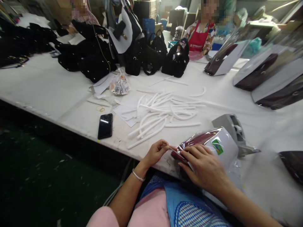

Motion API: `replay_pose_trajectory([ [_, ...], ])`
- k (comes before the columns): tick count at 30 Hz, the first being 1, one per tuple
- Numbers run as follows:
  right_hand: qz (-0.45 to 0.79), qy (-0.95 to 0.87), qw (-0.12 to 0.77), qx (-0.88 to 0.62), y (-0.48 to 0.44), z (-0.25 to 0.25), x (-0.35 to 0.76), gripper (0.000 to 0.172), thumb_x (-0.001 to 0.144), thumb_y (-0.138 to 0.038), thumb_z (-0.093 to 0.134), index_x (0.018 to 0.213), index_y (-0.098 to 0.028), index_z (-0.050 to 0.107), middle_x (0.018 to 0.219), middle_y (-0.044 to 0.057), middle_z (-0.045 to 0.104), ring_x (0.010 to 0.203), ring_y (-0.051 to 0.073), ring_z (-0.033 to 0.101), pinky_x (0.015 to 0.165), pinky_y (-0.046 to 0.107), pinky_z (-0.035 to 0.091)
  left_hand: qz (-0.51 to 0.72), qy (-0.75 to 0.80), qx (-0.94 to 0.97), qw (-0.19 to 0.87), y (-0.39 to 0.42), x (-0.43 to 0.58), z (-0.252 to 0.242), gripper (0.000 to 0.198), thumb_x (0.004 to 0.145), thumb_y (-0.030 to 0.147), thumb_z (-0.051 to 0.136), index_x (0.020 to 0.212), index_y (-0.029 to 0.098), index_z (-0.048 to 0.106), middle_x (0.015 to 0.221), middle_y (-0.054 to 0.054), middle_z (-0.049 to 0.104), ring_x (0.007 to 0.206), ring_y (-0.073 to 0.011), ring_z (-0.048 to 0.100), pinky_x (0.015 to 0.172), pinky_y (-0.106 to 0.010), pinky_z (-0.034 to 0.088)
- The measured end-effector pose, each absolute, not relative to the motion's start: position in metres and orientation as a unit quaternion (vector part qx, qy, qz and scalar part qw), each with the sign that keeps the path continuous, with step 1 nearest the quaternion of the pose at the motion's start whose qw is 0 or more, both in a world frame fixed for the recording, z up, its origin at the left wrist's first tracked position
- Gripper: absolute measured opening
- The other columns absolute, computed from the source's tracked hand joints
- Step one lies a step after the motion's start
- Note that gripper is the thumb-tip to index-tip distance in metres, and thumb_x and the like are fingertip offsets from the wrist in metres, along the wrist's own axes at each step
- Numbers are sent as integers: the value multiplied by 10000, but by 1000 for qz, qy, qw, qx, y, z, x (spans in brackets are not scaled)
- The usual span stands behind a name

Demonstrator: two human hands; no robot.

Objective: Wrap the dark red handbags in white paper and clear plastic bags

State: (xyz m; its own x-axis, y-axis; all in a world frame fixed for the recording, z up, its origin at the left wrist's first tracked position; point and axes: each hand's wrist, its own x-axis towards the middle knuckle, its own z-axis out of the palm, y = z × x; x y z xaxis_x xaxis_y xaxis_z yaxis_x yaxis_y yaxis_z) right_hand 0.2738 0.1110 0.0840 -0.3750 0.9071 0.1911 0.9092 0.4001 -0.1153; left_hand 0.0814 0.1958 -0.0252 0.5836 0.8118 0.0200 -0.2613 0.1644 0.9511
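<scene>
A maroon bag point(202, 138) lies at the table's front edge, wrapped in clear plastic with a white sheet and a green sticker point(217, 147). My right hand point(204, 162) rests across its near side, fingers over the top and thumb lower, gripping it. At the bag's left end, my left hand point(158, 152) pinches something thin and pale that runs toward the right fingers; its kind is too small to tell. Just behind the bag stands a grey desktop device point(229, 127), shaped like a tape dispenser.
White foam tubes point(163, 107) lie heaped mid-table. A black phone point(105, 126) is near the front edge. Black bags point(151, 53) stand at the back left, wrapped maroon bags point(260, 74) at the right. A person in a red apron point(198, 37) is across the table.
</scene>
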Motion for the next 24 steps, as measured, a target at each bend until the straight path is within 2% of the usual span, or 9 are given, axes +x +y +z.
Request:
replay_pose_trajectory([
  [3,20,-838,128,-530,110,82,271,231,930,-277,601,1129,-193,683,1129,71,706,1028,246,620,1020,430,407,382,283,536,698,198,90,-31,289,899,454,650,881,174,578,785,-49,730,750,-179,687,727,-287,510],
  [9,18,-820,118,-560,104,80,264,245,910,-367,637,1065,-180,667,983,73,721,894,247,630,902,415,456,374,273,526,714,203,116,-36,373,846,519,689,843,152,623,686,-12,654,592,-118,568,591,-236,436],
  [11,-9,-805,141,-576,103,77,263,295,918,-398,623,1096,-164,647,984,90,720,914,257,637,909,418,461,365,267,514,729,204,124,-34,412,848,556,668,827,148,618,659,-9,634,555,-114,547,558,-235,426],
  [14,-34,-801,166,-574,100,71,264,405,946,-381,589,1259,-124,575,1076,117,716,997,262,646,986,428,443,352,259,497,750,205,131,-33,459,842,600,652,805,145,607,627,-3,609,521,-110,528,528,-233,416],
  [18,-5,-814,165,-557,96,69,267,435,945,-294,603,1357,-174,532,1103,70,727,1011,230,658,1039,438,413,332,236,494,768,209,124,-34,497,838,631,644,816,135,638,671,-26,636,580,-124,560,582,-238,446],
  [22,-1,-791,212,-573,95,69,265,450,928,-238,612,1367,-194,521,1081,55,740,972,221,675,1053,451,413,299,192,497,792,208,101,-34,612,760,675,701,1056,140,692,883,-87,707,787,-196,660,753,-296,515],
  [24,-4,-775,248,-581,94,67,262,426,915,-215,616,1334,-198,538,1084,54,741,964,222,683,1081,472,401,273,166,491,810,206,89,-32,630,717,622,776,1131,154,688,1017,-115,717,941,-245,678,881,-344,512],
])
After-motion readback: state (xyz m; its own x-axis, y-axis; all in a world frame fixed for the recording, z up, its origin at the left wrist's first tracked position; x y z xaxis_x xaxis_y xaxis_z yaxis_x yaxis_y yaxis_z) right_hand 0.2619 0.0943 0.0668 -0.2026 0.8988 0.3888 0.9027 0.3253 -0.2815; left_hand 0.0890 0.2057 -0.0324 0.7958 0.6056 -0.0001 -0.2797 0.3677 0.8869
